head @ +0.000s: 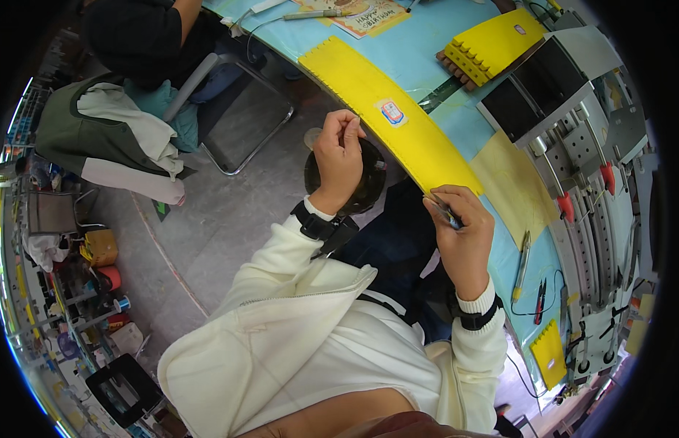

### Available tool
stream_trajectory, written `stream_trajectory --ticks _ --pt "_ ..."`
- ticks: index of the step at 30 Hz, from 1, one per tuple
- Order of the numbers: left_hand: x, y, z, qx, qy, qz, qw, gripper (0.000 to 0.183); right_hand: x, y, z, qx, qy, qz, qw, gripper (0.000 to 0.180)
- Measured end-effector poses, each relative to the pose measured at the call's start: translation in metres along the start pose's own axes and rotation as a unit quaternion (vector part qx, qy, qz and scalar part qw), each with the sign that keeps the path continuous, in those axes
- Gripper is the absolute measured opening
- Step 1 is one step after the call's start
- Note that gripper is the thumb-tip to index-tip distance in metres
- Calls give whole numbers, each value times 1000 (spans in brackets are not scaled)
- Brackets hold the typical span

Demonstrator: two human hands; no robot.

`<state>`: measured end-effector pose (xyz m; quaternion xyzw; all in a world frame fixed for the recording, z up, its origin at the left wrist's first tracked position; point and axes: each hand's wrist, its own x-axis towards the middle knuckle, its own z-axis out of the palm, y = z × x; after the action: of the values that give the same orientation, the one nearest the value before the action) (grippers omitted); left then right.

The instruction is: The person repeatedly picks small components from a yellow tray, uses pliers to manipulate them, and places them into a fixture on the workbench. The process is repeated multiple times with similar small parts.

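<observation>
A long yellow strip [391,112] with small notches along its far end and a label on top lies along the edge of a table with a blue cover [427,44]. My right hand [464,235] holds a small metal hand tool [448,211], perhaps tweezers, at the strip's near end. The tool's tip is partly hidden by my fingers. My left hand [339,159] is raised beside the strip's left edge, thumb and fingertips pinched together. Nothing can be made out between them; a fine thread would be too small to see.
To the right stands a metal fixture [569,159] with red-handled clamps [565,207]. A pen-shaped tool [522,268], tweezers [540,301] and a yellow piece [548,353] lie nearer me. A notched yellow block [492,46] sits at the back. Another person [147,44] sits at upper left.
</observation>
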<state>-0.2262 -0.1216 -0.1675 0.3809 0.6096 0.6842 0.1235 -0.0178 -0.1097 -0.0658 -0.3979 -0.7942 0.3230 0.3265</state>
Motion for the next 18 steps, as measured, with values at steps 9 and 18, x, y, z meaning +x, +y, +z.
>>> stream_trajectory --ticks 9,18 --pt "-4 -7 3 115 19 64 991 5 4 7 6 19 -4 13 1000 13" --pt "-7 -12 7 178 41 101 978 7 10 14 11 22 -5 38 999 13"
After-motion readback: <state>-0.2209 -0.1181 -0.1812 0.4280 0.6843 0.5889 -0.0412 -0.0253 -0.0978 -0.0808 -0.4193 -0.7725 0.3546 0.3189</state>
